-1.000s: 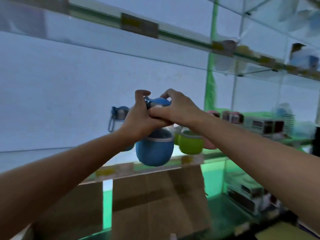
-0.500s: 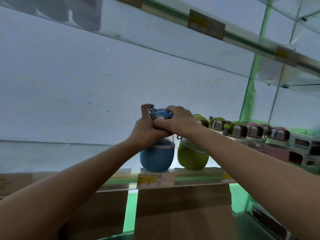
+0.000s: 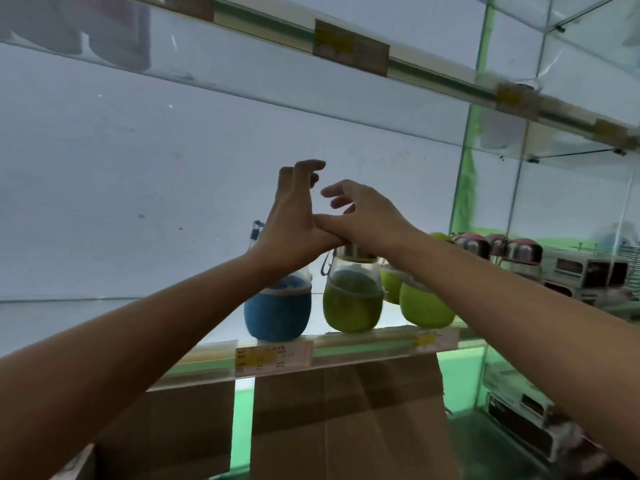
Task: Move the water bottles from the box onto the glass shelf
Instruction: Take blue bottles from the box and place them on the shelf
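Note:
A blue-sleeved water bottle stands upright at the front of the glass shelf, left of a green-sleeved bottle. Further green bottles and pink-capped ones continue to the right. My left hand hovers above the blue bottle with fingers spread and nothing in it. My right hand is beside it, fingers apart, over the first green bottle's cap, its thumb touching my left hand. The blue bottle's top is hidden behind my left wrist. Cardboard box flaps lie below the shelf.
Another glass shelf with price tags runs overhead. A white back wall is behind the bottles. Boxed goods sit at the right end of the shelf and lower right. The shelf left of the blue bottle is bare glass.
Both hands let go of the blue bottle's cap and lifted, fingers opening. The bottle now stands on the shelf by itself. The view shifted slightly.

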### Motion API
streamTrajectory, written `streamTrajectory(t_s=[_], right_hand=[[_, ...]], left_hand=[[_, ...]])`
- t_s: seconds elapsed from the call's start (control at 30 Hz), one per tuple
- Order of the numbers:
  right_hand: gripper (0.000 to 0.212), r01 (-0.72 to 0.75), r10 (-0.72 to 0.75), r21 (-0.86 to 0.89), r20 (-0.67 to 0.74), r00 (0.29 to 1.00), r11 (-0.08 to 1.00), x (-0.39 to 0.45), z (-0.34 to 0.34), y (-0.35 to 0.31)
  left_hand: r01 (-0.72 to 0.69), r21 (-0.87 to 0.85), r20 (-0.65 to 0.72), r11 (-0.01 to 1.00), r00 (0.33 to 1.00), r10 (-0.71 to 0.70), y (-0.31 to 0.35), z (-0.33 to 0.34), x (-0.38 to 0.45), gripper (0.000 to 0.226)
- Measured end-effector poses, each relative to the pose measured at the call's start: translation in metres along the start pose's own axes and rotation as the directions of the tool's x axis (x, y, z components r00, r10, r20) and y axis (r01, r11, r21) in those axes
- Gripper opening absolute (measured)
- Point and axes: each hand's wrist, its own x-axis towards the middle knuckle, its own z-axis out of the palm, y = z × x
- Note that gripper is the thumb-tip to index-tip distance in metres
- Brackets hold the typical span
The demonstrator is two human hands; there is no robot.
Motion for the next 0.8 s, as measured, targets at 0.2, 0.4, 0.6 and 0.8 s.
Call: streamTrajectory(t_s=[0.2,0.4,0.6,0.8], right_hand=[[0.042,-0.065,0.06,-0.049,-0.088,0.994,0.997,-0.048,-0.061,0.055],[0.034,-0.242,0.231,-0.102,-0.111,0.967,0.965,-0.119,-0.119,0.137],[0.035,-0.427,0.406,-0.137,-0.153,0.901,0.894,-0.204,-0.167,0.237],[0.039,-0.604,0.59,-0.11,-0.131,0.796,0.79,-0.291,-0.189,0.314]], left_hand=[[-0.015,-0.15,0.037,0.989,0.999,0.021,0.06,0.075,-0.013,0.078],[0.009,-0.309,0.203,0.951,0.977,0.057,0.118,0.18,-0.043,0.077],[0.057,-0.378,0.399,0.924,0.911,0.107,0.172,0.292,-0.088,0.077],[0.154,-0.397,0.592,0.905,0.797,0.124,0.206,0.388,-0.145,0.074]])
